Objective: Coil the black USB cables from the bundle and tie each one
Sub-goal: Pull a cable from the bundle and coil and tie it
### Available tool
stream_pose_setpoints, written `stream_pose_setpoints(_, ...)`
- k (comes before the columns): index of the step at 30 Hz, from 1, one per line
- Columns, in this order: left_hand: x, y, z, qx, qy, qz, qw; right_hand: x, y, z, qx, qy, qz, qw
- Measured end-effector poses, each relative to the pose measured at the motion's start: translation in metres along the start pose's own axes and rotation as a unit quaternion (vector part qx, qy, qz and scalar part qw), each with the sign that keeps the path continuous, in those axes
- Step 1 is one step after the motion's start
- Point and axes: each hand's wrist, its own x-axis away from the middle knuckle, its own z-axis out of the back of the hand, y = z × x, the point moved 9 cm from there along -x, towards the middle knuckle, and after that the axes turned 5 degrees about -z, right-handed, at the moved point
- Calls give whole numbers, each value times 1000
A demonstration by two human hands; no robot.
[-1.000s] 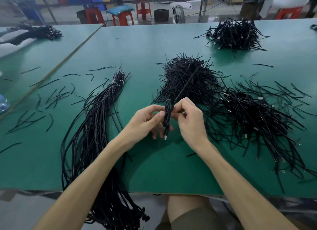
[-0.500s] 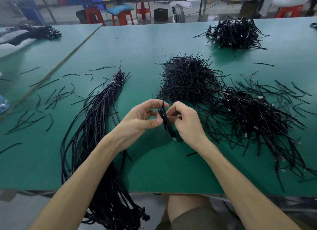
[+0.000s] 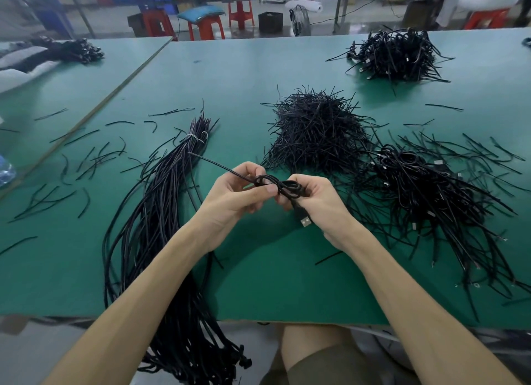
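Head view: my left grip (image 3: 230, 196) and right grip (image 3: 320, 203) both pinch the coiled cable (image 3: 287, 189), just right of the bundle (image 3: 161, 206).

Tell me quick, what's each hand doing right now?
Left hand: closed, pinching the coiled USB cable, with a thin tie strand sticking out past it.
Right hand: closed around the same coiled USB cable.
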Motion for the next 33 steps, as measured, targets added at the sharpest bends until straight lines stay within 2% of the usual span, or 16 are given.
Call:
stream_pose_setpoints(5,0,7,3,-48,53,-57,996,-1,4,3,-67,7,-26,997)
stream_pose_setpoints(9,2,12,-2,-119,53,-108,986,2,5,4,-77,-9,-31,997)
stream_pose_setpoints(13,6,25,-10,-295,22,-184,937,3,6,9,-85,14,-49,995)
stream_pose_setpoints(20,12,37,-23,-408,-35,-263,873,2,5,9,-61,26,-47,997)
stream_pose_setpoints(23,12,34,-20,-398,-34,-259,880,1,5,9,-52,24,-43,997)
stream_pose_setpoints(27,10,27,-6,-345,33,-215,913,-1,7,10,-39,23,-43,998)
stream_pose_setpoints(29,10,30,-11,-376,9,-239,895,-1,8,9,-40,13,-42,998)
stream_pose_setpoints(33,11,30,-32,-485,-58,-280,826,-1,8,6,-27,-5,-30,999)
